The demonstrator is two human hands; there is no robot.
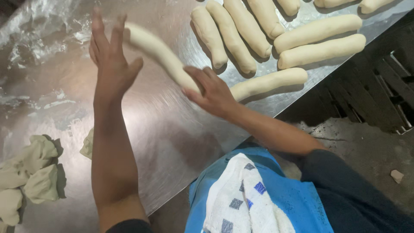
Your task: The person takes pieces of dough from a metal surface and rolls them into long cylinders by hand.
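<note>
A long pale dough roll lies slantwise on the steel table. My left hand is raised at its upper end, fingers spread and palm against the dough. My right hand lies flat over the roll's lower end, fingers stretched out on it. Just right of that hand lies a finished dough roll. Neither hand grips anything.
Several shaped dough rolls lie in rows at the table's top right. Torn dough lumps sit at the lower left, with flour smears at the upper left. A white checked towel hangs on my blue apron. Dark floor and a crate are at right.
</note>
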